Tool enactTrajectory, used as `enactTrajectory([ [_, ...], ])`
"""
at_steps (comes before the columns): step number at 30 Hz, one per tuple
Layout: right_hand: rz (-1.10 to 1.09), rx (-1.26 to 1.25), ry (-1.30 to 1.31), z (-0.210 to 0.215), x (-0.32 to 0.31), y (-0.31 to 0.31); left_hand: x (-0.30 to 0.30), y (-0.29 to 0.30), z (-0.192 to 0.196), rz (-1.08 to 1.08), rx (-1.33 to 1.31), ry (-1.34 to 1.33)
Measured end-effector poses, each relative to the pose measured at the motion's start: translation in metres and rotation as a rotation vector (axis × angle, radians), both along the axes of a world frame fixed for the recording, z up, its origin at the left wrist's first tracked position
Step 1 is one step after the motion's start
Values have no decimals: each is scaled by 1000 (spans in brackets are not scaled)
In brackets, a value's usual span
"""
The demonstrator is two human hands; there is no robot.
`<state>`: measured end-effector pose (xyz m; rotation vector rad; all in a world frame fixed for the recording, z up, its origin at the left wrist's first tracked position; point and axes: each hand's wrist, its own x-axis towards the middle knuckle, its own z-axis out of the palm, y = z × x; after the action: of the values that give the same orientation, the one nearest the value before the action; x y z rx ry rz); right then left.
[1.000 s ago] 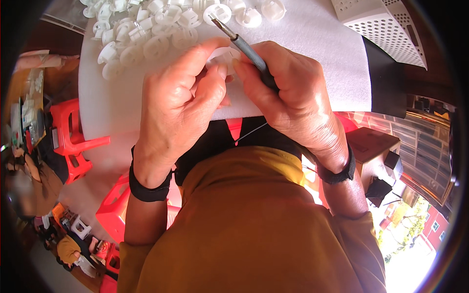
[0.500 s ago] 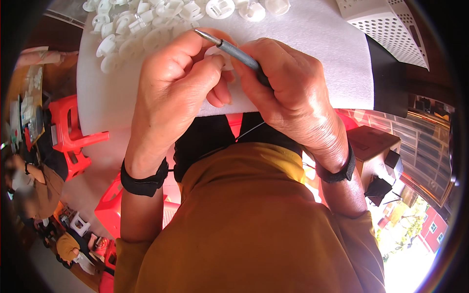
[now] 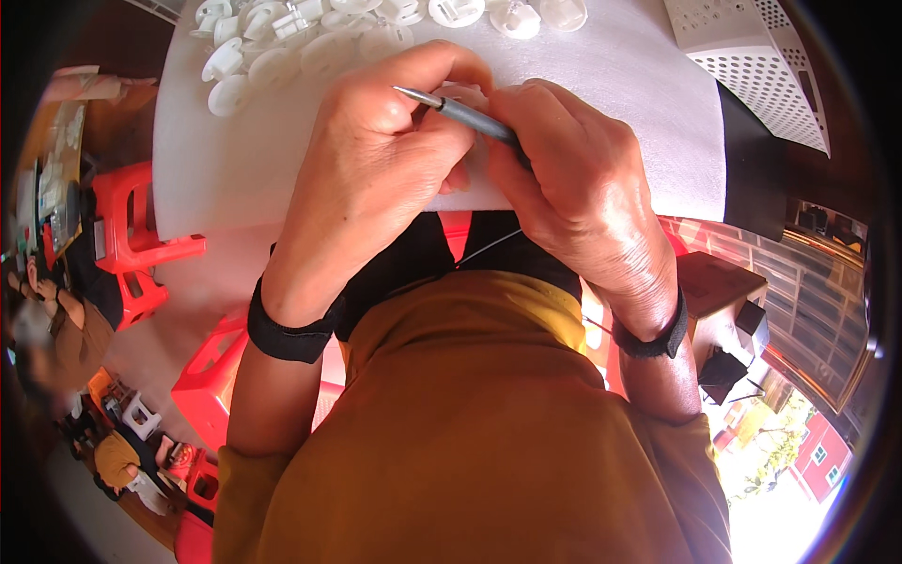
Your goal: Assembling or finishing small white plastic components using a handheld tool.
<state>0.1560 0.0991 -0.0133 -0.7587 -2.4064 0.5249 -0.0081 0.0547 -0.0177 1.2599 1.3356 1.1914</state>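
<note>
Over the front of the white-covered table [image 3: 648, 179], my two hands are close together. My right hand [image 3: 573, 160] grips a grey pen-shaped tool [image 3: 474, 120] with a pointed metal tip aimed left, across the thumb side of my left hand. My left hand [image 3: 395, 141] is closed, its fingers curled round a white round plastic part that is almost wholly hidden now; the half-second-old head view shows it between thumb and fingers. Whether the tool touches the part cannot be seen. Several similar white plastic parts [image 3: 272, 68] lie loose beyond my left hand.
A white perforated box [image 3: 752, 75] stands at the table's far right. Red plastic stools [image 3: 127, 221] are on the floor to the left, and a brown carton [image 3: 719, 282] sits on the right. Another person [image 3: 80, 329] is at the far left, away from my hands.
Both hands have shifted slightly right in the picture. My left hand has turned and closed in nearer my right, covering the white part. The table's contents appear shifted with the view.
</note>
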Motion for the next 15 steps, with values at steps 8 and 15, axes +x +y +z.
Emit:
enactTrajectory([
  [8,-4,-87,84,7,-5,0,-2,0,5,7,-25,-79],
  [15,-136,-889,274,37,3,4,-13,-13,20,-122,-54,-243],
])
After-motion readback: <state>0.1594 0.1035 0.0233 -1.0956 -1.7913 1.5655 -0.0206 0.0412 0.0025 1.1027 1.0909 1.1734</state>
